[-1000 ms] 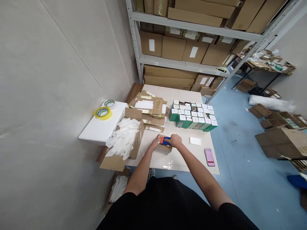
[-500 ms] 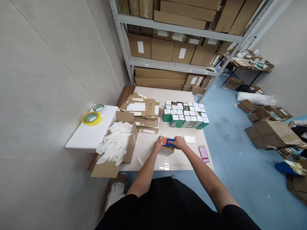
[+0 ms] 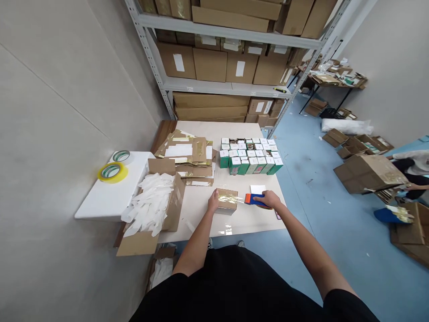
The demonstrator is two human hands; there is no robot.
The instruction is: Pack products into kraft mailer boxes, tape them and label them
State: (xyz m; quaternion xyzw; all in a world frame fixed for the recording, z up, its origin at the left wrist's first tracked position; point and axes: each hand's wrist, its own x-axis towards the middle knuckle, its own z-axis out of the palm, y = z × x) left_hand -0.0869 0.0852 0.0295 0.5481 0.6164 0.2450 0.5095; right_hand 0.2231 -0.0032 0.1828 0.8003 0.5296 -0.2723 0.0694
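A small brown cardboard box [image 3: 227, 200] sits near the front of the pale table [image 3: 231, 223], with shiny clear tape across its top. My left hand [image 3: 213, 201] presses against the box's left side, fingers closed on its edge. To the right of the box, my right hand [image 3: 270, 199] grips a blue and orange tape dispenser [image 3: 252, 199]. A strip of clear tape stretches from the box to the dispenser.
Green and white small boxes [image 3: 250, 155] stand in rows at mid-table. Flattened cartons [image 3: 187, 154] lie behind an open box of white packing [image 3: 152, 203]. Tape rolls [image 3: 111, 171] rest on a white side table. Shelves of cartons [image 3: 221, 62] rise behind. A person crouches at far right.
My right hand has pulled the tape dispenser off the box top and away to the right, drawing tape out. The left hand stays on the box. The view has swung.
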